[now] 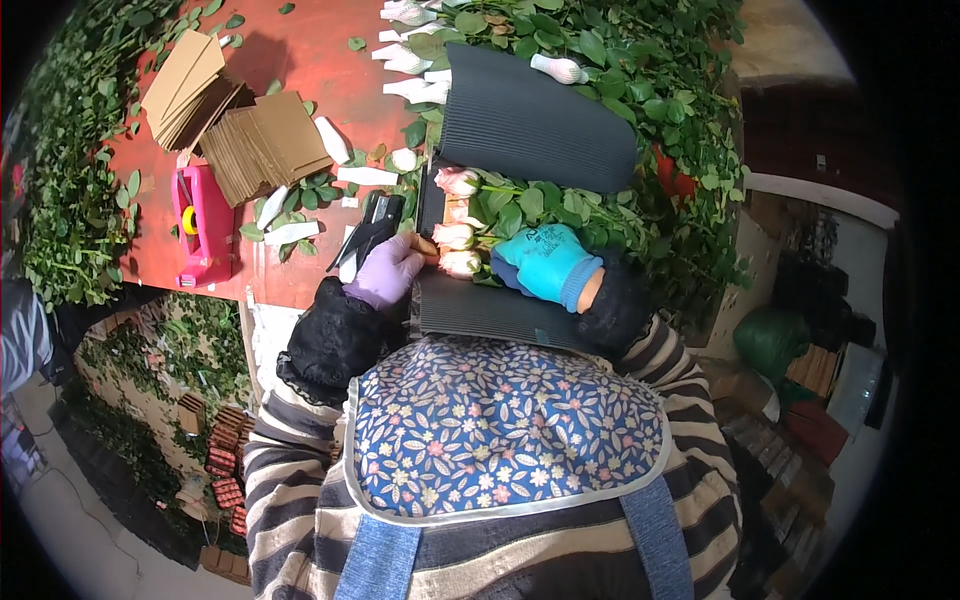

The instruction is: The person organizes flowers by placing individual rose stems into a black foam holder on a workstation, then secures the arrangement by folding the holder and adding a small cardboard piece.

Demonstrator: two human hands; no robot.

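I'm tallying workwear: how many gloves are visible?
2: a lilac glove on the left hand, and a turquoise glove on the right hand.

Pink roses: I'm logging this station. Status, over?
Left hand beside pink roses; right hand at their stems. Roses lying heads-left between black ribbed flaps. Black tool close by left hand.

Red worktable (300, 50), brightly lit along near edge; pale grey floor (90, 560) at lower left; dimmer toward right
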